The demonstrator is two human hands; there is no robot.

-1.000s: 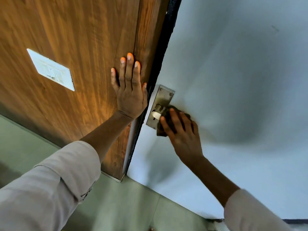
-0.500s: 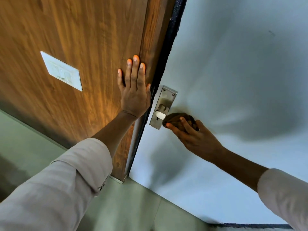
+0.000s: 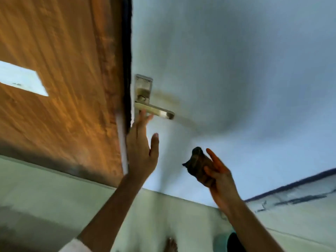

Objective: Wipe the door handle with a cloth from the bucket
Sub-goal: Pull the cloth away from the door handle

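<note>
Counting: two hands, one cloth (blurred), one handle.

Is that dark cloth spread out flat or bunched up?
Bunched up. The cloth is a crumpled wad gripped in the right hand, off the door handle.

A brushed, satin metal finish is seen on the door handle; the dark cloth appears matt; the door is grained wood.
</note>
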